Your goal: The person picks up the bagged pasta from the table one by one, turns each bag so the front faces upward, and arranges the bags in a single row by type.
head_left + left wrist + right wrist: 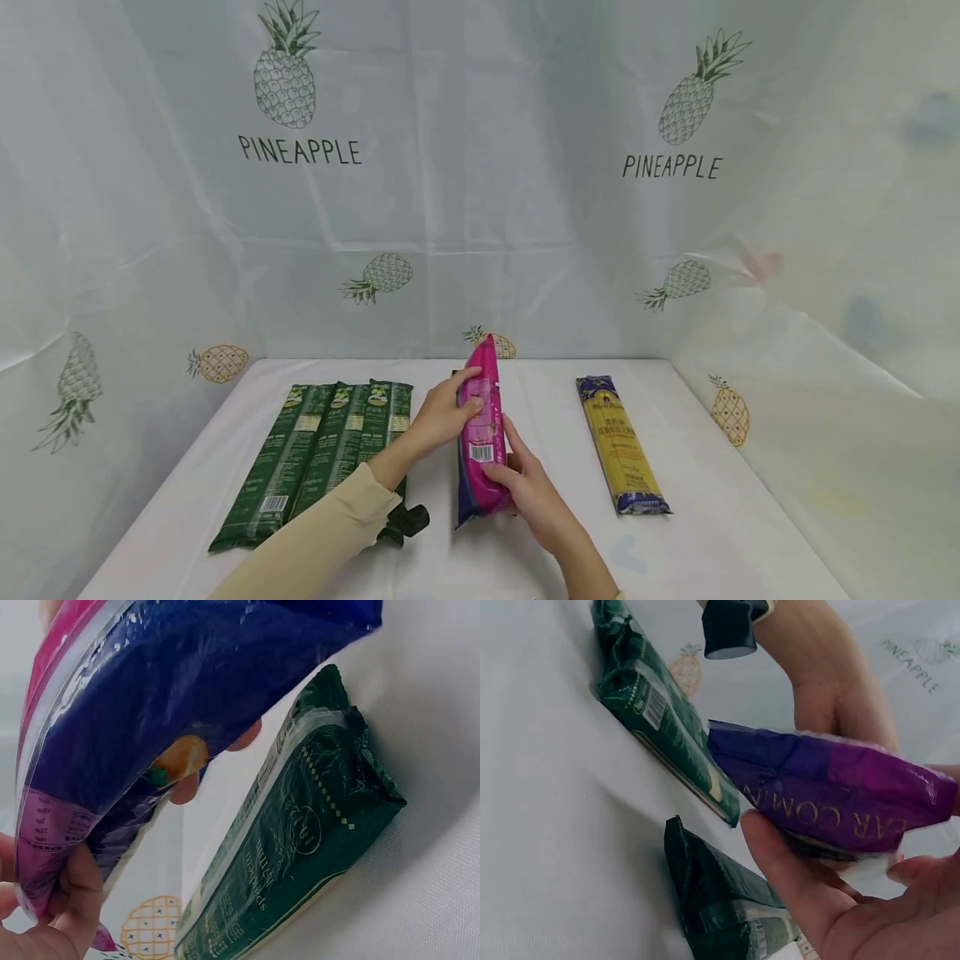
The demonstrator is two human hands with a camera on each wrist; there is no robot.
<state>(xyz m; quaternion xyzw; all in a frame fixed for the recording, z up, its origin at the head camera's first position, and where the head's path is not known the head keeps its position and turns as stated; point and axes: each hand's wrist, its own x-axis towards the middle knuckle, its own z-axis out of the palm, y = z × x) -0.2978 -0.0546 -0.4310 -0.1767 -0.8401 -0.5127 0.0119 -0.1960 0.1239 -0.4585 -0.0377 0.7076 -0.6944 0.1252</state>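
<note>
Head view: both hands grip the pink packet [481, 433], tilted on edge mid-worktop [720, 533] between the green packets [315, 454] and yellow packet [621, 446]; left hand [442, 417] curled round its upper part, right hand [528, 483] round its lower end. Left wrist view: fingers [71, 900] pinch the packet's edge; firm support underneath seems advisable. Right wrist view: the thumb [780, 862] presses the purple end.

At your nine o'clock, three green noodle packets [318, 454] lie side by side on the white table [720, 533], touching along their long edges, barcode ends toward you. At your three o'clock you have a yellow spaghetti packet [621, 446] with blue ends, lying flat and well apart from the green ones. All round the table hangs a pale curtain [480, 208] printed with pineapples and the word PINEAPPLE.
</note>
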